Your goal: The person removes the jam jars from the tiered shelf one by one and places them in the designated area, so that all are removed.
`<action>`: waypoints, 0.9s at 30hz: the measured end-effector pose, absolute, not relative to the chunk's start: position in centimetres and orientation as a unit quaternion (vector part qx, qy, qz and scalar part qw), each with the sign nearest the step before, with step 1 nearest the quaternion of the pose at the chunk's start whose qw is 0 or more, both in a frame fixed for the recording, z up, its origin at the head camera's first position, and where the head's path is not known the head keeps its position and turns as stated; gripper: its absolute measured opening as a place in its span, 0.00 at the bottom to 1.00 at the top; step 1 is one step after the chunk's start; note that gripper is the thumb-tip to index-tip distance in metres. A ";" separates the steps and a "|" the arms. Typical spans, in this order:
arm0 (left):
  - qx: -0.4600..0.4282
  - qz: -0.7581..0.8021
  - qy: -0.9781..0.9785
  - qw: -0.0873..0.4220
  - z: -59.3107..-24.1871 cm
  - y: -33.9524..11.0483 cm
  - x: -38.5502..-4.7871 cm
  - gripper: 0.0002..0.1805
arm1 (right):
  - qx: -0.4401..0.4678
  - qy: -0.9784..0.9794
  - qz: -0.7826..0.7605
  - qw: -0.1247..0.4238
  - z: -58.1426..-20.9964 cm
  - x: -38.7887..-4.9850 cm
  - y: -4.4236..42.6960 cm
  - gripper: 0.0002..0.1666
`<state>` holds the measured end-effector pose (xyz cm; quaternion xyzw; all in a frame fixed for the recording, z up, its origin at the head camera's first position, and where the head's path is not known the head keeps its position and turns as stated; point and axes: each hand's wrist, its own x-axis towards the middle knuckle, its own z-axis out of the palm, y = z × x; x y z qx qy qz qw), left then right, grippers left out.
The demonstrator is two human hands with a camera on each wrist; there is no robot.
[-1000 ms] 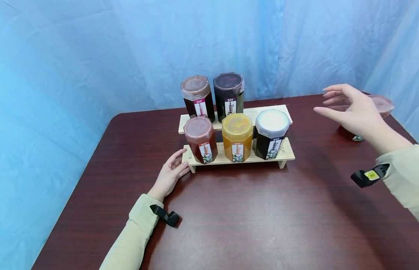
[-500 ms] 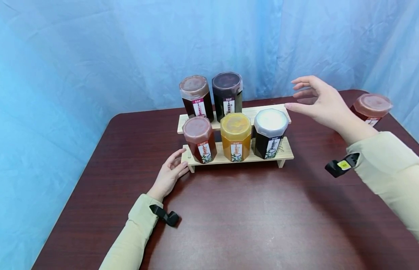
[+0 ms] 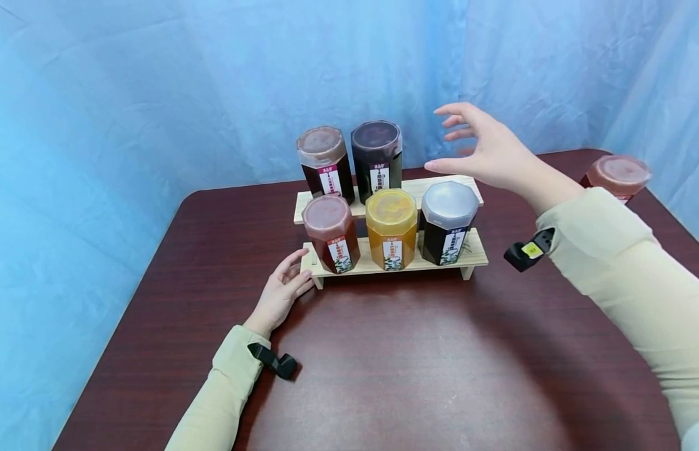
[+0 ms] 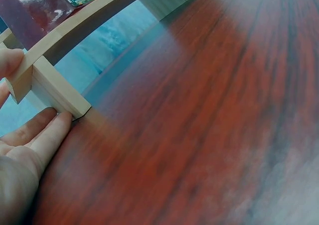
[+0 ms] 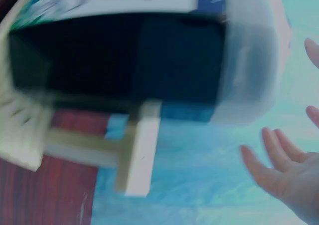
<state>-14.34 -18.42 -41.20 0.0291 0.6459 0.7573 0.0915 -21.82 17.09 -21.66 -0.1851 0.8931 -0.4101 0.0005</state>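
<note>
A two-tier pale wooden rack (image 3: 357, 268) bears a red jar (image 3: 331, 238), a yellow jar (image 3: 391, 232) and a dark jar with a whitish lid (image 3: 448, 222) on its lower tier. On the upper tier stand a brown jar (image 3: 326, 164) and a dark purple jar (image 3: 376, 160). My left hand (image 3: 279, 294) holds the rack's left end; in the left wrist view its fingers (image 4: 47, 130) touch the end leg (image 4: 60, 90). My right hand (image 3: 490, 150), empty with fingers spread and bent, hovers above the upper tier's right end.
Another reddish jar (image 3: 617, 175) stands at the table's far right, partly hidden by the right sleeve. Blue curtains (image 3: 242, 94) hang behind and beside the dark red table (image 3: 411, 363).
My right hand has moved left, from near the far-right jar to above the rack's right side, uncovering that jar's lid. My left hand stays at the rack's end.
</note>
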 end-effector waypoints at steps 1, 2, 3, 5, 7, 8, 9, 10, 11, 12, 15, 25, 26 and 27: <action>0.029 0.758 0.646 0.092 -41.2 -18.4 -14.3 0.29 | -0.186 0.892 -0.412 0.010 -21.5 -21.9 16.8 0.49; 0.029 0.758 0.645 0.092 -41.2 -18.4 -14.4 0.29 | -0.186 0.891 -0.413 0.020 -21.3 -22.0 16.4 0.50; 0.028 0.758 0.645 0.092 -41.2 -18.4 -14.4 0.29 | -0.187 0.891 -0.412 0.029 -21.2 -22.1 16.1 0.51; 0.028 0.758 0.645 0.092 -41.2 -18.3 -14.4 0.29 | -0.188 0.891 -0.410 0.043 -21.0 -22.3 15.5 0.52; 0.029 0.759 0.644 0.093 -41.2 -18.3 -14.4 0.29 | -0.193 0.891 -0.407 0.052 -21.0 -22.5 14.9 0.53; 0.030 0.758 0.645 0.093 -41.2 -18.3 -14.4 0.29 | -0.196 0.892 -0.404 0.056 -21.0 -22.6 14.6 0.54; 0.030 0.758 0.644 0.093 -41.2 -18.3 -14.4 0.29 | -0.200 0.892 -0.400 0.059 -21.0 -22.7 14.3 0.54; 0.030 0.758 0.644 0.094 -41.2 -18.3 -14.4 0.29 | -0.204 0.893 -0.397 0.062 -21.1 -22.9 14.1 0.55; 0.030 0.758 0.645 0.094 -41.2 -18.3 -14.4 0.29 | -0.207 0.892 -0.396 0.066 -21.2 -23.0 13.8 0.55; 0.030 0.758 0.644 0.094 -41.2 -18.3 -14.4 0.29 | -0.209 0.892 -0.394 0.069 -21.3 -23.1 13.6 0.55; 0.030 0.760 0.642 0.093 -41.3 -18.3 -14.4 0.29 | -0.211 0.891 -0.395 0.076 -21.7 -23.5 12.9 0.54; 0.034 0.763 0.639 0.089 -41.7 -18.6 -14.5 0.29 | -0.215 0.878 -0.420 0.076 -22.8 -23.9 11.1 0.51; 0.034 0.763 0.639 0.089 -41.7 -18.6 -14.5 0.29 | -0.218 0.879 -0.419 0.071 -22.9 -23.9 11.0 0.51; 0.034 0.763 0.639 0.089 -41.7 -18.6 -14.5 0.29 | -0.219 0.879 -0.418 0.065 -23.0 -23.9 10.9 0.51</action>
